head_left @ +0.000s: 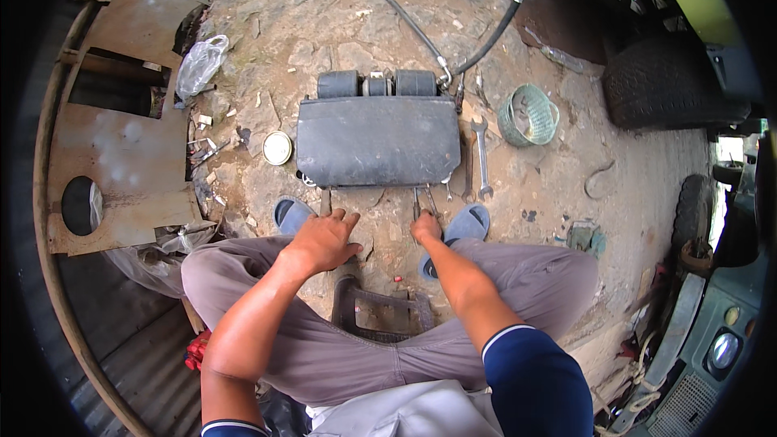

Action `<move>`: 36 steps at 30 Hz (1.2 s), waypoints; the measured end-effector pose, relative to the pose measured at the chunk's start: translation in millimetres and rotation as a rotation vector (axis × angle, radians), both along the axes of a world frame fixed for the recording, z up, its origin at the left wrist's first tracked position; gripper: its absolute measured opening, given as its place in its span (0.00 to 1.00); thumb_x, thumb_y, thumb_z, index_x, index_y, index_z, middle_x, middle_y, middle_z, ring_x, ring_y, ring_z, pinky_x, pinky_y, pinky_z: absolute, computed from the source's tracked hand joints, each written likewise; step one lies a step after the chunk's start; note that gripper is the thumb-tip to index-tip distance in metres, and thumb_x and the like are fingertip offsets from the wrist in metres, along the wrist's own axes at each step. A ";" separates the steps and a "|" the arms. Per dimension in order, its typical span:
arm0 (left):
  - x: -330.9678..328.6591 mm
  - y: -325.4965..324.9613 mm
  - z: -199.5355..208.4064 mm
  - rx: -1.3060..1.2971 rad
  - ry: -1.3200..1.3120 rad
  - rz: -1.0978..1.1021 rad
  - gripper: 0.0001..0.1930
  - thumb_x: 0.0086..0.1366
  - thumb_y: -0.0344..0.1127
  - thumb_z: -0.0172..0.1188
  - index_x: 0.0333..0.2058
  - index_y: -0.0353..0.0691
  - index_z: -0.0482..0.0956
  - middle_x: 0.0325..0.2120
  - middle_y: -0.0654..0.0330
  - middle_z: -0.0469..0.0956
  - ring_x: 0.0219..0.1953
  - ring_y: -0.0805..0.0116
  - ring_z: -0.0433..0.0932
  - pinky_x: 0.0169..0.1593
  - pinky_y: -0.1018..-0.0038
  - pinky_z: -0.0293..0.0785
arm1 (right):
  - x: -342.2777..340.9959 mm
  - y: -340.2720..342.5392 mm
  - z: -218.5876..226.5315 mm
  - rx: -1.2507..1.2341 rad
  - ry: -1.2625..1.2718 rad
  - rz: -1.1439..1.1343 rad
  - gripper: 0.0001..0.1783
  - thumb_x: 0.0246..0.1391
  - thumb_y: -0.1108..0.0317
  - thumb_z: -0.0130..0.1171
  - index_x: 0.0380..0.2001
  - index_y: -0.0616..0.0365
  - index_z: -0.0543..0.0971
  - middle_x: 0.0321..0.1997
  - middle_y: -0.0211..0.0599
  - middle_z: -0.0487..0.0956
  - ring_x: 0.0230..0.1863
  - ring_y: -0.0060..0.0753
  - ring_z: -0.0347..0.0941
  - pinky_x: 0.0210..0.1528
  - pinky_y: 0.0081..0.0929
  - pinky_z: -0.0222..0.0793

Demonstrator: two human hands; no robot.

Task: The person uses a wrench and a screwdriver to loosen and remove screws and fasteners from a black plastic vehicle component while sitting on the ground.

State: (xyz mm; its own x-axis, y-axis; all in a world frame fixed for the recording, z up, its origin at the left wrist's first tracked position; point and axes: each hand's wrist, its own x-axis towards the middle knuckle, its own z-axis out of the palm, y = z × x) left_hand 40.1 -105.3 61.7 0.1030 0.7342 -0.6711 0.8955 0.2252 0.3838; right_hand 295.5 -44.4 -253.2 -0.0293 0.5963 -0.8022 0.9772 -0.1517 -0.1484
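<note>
A dark grey boxy unit (378, 142) with two black drum-like housings (337, 83) along its far side lies on the ground before me. My left hand (324, 243) is open, fingers spread, just short of the unit's near left side. Beyond its fingertips a flat brownish tool end (325, 201) pokes out, its kind unclear. My right hand (426, 227) is closed around a slim two-armed metal tool (417, 204), which looks like pliers, at the unit's near edge. To the right of the unit lies an open-end wrench (483, 158).
A black hose (490, 39) with metal fittings lies beyond the unit. A green basket (528, 116) stands right, a round tin (277, 147) left. Rusty sheet metal (121, 146) lines the left side. A tyre (672, 85) and vehicle parts flank the right. Blue sandals (467, 223) are on my feet.
</note>
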 end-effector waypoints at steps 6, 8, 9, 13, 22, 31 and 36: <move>-1.1 15.4 -1.4 0.005 -0.026 -0.048 0.35 0.68 0.52 0.62 0.66 0.36 0.68 0.57 0.43 0.75 0.57 0.42 0.77 0.61 0.54 0.73 | 0.9 -36.3 -29.7 -0.162 0.150 -0.407 0.21 0.61 0.59 0.59 0.51 0.62 0.77 0.44 0.53 0.84 0.46 0.57 0.84 0.42 0.53 0.81; -2.9 16.8 -2.0 0.026 0.000 -0.052 0.34 0.68 0.52 0.62 0.65 0.37 0.68 0.57 0.43 0.75 0.56 0.42 0.77 0.60 0.54 0.74 | -18.6 -52.8 -7.9 -0.360 0.275 -0.597 0.18 0.62 0.61 0.56 0.46 0.65 0.77 0.37 0.50 0.83 0.36 0.53 0.84 0.34 0.53 0.81; -7.5 11.2 -5.3 0.025 0.015 -0.041 0.34 0.68 0.52 0.62 0.65 0.37 0.68 0.57 0.43 0.75 0.56 0.42 0.77 0.60 0.54 0.74 | -35.2 -51.8 24.9 -0.502 0.315 -0.699 0.16 0.63 0.61 0.54 0.43 0.66 0.76 0.34 0.48 0.81 0.31 0.50 0.83 0.30 0.53 0.81; -14.5 26.1 -2.3 0.091 0.051 0.025 0.31 0.68 0.52 0.62 0.62 0.36 0.71 0.54 0.42 0.78 0.57 0.43 0.77 0.60 0.54 0.75 | -58.8 -21.8 114.5 -0.706 0.436 -0.611 0.20 0.66 0.61 0.51 0.49 0.69 0.71 0.35 0.53 0.79 0.28 0.50 0.83 0.30 0.51 0.83; -84.7 11.7 -26.2 0.099 0.181 0.352 0.27 0.70 0.47 0.58 0.61 0.38 0.74 0.56 0.44 0.79 0.58 0.45 0.78 0.59 0.54 0.75 | 5.7 73.2 307.8 -0.125 0.554 0.012 0.21 0.61 0.65 0.66 0.52 0.66 0.76 0.29 0.37 0.80 0.19 0.22 0.77 0.15 0.23 0.72; -117.0 -0.9 -26.8 0.384 0.198 0.818 0.20 0.67 0.41 0.58 0.52 0.35 0.82 0.49 0.40 0.83 0.54 0.42 0.81 0.57 0.54 0.76 | -18.1 99.7 342.8 0.384 0.819 -0.034 0.18 0.60 0.63 0.67 0.48 0.64 0.82 0.22 0.28 0.79 0.20 0.18 0.75 0.23 0.21 0.69; -75.1 15.5 -74.6 0.281 -0.115 0.712 0.17 0.67 0.41 0.62 0.48 0.36 0.86 0.46 0.42 0.84 0.52 0.43 0.82 0.56 0.56 0.77 | -51.2 116.8 347.4 0.459 0.761 0.078 0.18 0.60 0.56 0.67 0.39 0.63 0.85 0.18 0.31 0.78 0.15 0.20 0.74 0.20 0.25 0.67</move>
